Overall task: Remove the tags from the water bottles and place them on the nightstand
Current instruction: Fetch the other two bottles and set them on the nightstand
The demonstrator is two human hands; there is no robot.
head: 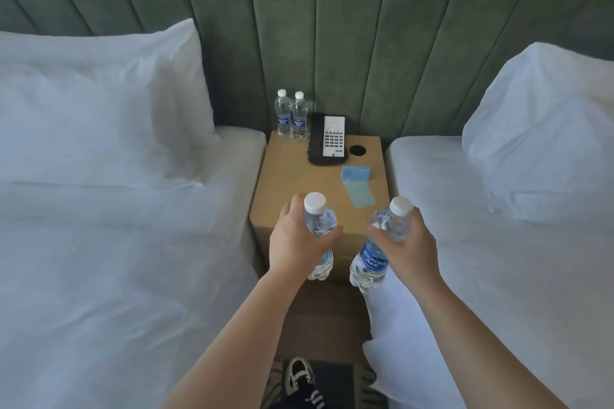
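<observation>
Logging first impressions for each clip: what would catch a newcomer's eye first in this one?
Two bare hands in the foreground, each gripping a water bottle: the left hand holds the left bottle, the right hand the right bottle, both in front of the nightstand. At its back stand two more bottles beside a phone, with light blue cards nearer. White beds flank it.

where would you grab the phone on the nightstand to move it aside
Grip the phone across its narrow width, coming from above and the front. It lies flat and long, with two bottles close on its left and the padded wall behind, so the front and right are the free sides.
</observation>
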